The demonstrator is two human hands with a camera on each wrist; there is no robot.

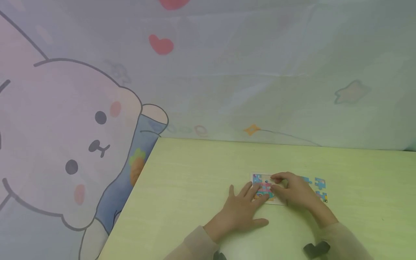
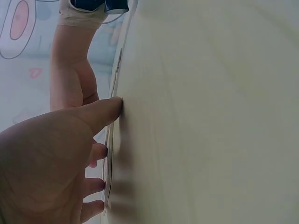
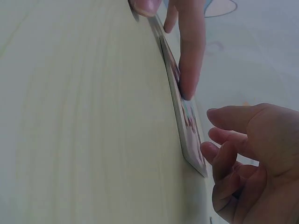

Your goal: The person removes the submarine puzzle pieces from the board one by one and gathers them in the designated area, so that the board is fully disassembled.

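Observation:
A small jigsaw puzzle (image 1: 257, 178) with a thin pale-edged tray (image 1: 278, 202) lies flat on the table, colourful pieces set in its left part. My left hand (image 1: 238, 211) rests over its lower left side, fingers spread straight and touching the pieces. Over the right part of the tray is my right hand (image 1: 299, 191), thumb and index finger apart. In the right wrist view the tray edge (image 3: 180, 119) passes beside the right hand (image 3: 254, 158), and no piece shows between its fingertips. Part of the puzzle is hidden under both hands.
Loose blue puzzle pieces lie right of the tray: one (image 1: 320, 183) at the back, another (image 1: 321, 196) nearer, and one (image 1: 306, 180) partly behind the right hand. The pale yellow table (image 1: 188, 173) meets a printed cloth backdrop (image 1: 227, 72) at its far and left edges.

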